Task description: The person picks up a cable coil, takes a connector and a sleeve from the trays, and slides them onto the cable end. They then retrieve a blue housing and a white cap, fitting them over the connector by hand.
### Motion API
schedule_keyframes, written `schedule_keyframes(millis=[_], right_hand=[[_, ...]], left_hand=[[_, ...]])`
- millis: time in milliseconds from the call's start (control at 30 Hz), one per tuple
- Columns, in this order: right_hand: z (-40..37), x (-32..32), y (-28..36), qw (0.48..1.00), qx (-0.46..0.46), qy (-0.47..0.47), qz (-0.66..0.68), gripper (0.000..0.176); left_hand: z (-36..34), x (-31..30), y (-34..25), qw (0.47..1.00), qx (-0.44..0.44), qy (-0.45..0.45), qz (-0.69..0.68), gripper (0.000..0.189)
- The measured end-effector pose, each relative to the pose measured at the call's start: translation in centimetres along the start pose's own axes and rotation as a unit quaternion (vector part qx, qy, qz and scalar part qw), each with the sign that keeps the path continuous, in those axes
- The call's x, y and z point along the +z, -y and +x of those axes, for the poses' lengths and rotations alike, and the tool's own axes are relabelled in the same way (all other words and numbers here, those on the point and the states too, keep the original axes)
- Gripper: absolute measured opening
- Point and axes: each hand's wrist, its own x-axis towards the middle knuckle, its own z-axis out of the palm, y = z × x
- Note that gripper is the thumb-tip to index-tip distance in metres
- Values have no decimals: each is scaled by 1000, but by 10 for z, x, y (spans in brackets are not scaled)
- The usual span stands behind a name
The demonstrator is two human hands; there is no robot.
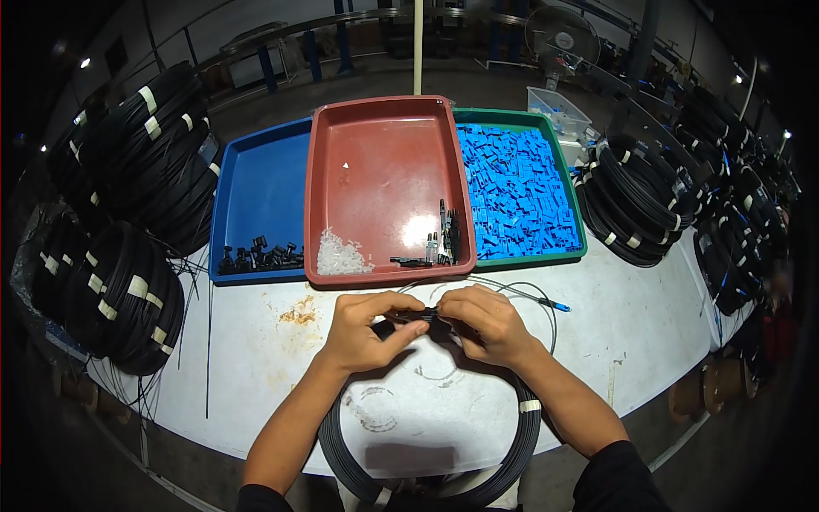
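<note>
Close together over the white table, my left hand (375, 328) and my right hand (485, 322) pinch a small black part (429, 315) between thumbs and fingertips. Its details are mostly hidden by the fingers. Below them a coil of black cable (531, 427), bound with pale tape, lies at the table's front edge and passes under both forearms. From the coil a thin cable loops behind my right hand and ends in a blue connector (554, 305) on the table.
Behind my hands stand a blue tray (264, 162) with black parts, a red tray (384, 162) with clear pieces and black parts, and a green tray (573, 213) full of blue connectors. Cable coils are stacked left (124, 282) and right (636, 200).
</note>
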Motion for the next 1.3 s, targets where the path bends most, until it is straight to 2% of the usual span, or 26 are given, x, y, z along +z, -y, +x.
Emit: schedule_keyframes(millis=[67,200,333,433,500,533,567,600,633,667,733,767,800,833,867,900,967,1000,1033,1067,1133,1167,1200,1233,1267,1300], right_hand=[[1,-1,1,1000,-8,9,-12,33],[3,-2,3,998,-37,32,-49,28],[3,0,3,996,-58,23,-57,23],[5,1,7,996,-59,35,-56,21],[-1,6,2,998,-22,50,-23,22],[-3,7,0,998,15,66,12,22],[-5,7,1,998,16,64,11,22],[-5,7,2,990,87,74,83,22],[-5,7,3,972,156,85,154,22],[-5,6,2,972,156,85,154,22],[-3,5,1,994,44,64,81,23],[-2,4,1,994,43,65,81,23],[-1,3,0,997,3,58,46,22],[0,3,0,998,-38,50,11,22],[0,2,2,998,-38,50,10,22],[2,1,4,998,-48,44,-25,21],[0,2,5,996,-57,37,-61,21],[-4,7,2,998,24,50,0,21],[-5,8,1,991,105,63,62,22],[-5,7,2,991,105,63,61,22],[-2,2,8,943,260,103,182,21],[-3,3,11,962,209,69,161,21],[-2,3,10,962,209,71,163,21],[0,3,7,990,98,56,87,20],[1,2,6,999,-17,39,8,20],[3,-1,9,997,-53,30,-44,17]], left_hand=[[-2,1,8,997,-49,-24,-55,16],[-1,2,4,992,-93,5,-87,12],[0,2,2,990,-102,7,-96,11],[-1,4,8,977,-129,6,-168,14],[0,6,10,998,4,-4,-69,16],[1,6,8,998,4,-2,-69,16],[1,6,5,998,64,14,24,18],[1,5,4,985,123,30,116,19],[1,5,4,985,123,31,116,19],[0,5,4,994,76,24,75,17],[-1,5,3,1000,-19,9,-8,14],[0,4,1,998,-44,11,-33,11],[0,4,-1,998,-44,11,-34,11],[0,3,-3,994,-96,15,-52,10],[-1,3,-4,986,-148,19,-69,10],[-1,4,-6,986,-148,20,-69,10],[1,7,-9,994,-105,7,-28,10],[4,8,-11,998,20,-6,63,11],[3,7,-7,982,115,23,147,11],[2,6,-4,950,207,50,228,11],[4,4,-8,955,207,45,209,11],[5,3,-9,959,205,39,190,11],[2,3,-7,960,202,38,191,11],[-1,5,-4,992,78,20,92,10],[-2,5,-4,999,-45,2,-9,10],[0,5,-7,993,-101,5,-62,9]])
